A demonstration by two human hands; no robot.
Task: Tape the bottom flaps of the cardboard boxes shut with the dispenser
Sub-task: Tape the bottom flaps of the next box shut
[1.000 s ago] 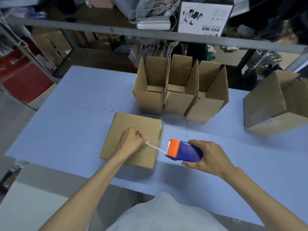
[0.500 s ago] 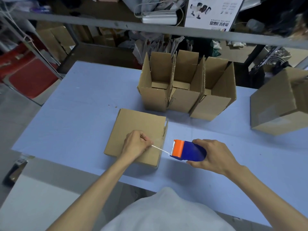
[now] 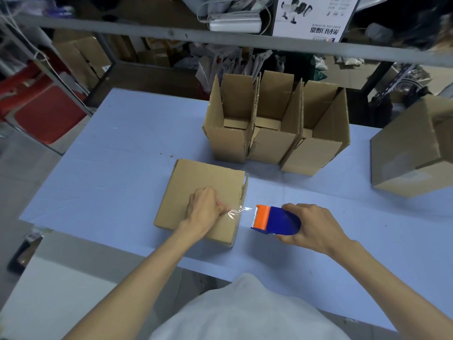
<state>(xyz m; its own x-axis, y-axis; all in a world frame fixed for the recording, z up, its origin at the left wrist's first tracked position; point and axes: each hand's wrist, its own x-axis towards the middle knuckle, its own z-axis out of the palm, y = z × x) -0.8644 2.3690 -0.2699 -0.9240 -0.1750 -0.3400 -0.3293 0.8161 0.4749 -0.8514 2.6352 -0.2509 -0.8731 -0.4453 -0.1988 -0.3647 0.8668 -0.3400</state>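
Observation:
A cardboard box point(image 3: 196, 185) lies bottom-up on the light blue table point(image 3: 117, 168), its flaps folded flat. My left hand point(image 3: 203, 209) rests on the box's near right part and pinches the free end of a clear tape strip point(image 3: 236, 211). The strip runs right, past the box's edge, to a blue tape dispenser with an orange head point(image 3: 272, 220). My right hand point(image 3: 308, 227) grips the dispenser's blue body just right of the box, above the table.
Three open-topped cardboard boxes point(image 3: 274, 123) stand in a row behind the flat box. A larger cardboard box point(image 3: 414, 148) sits at the table's right edge. A metal shelf rail point(image 3: 171, 35) with clutter crosses behind. Red items point(image 3: 46, 111) lie at the left.
The tape strip between my left hand and the dispenser now lies flatter and catches light over the box's right edge. Both hands stay in nearly the same places.

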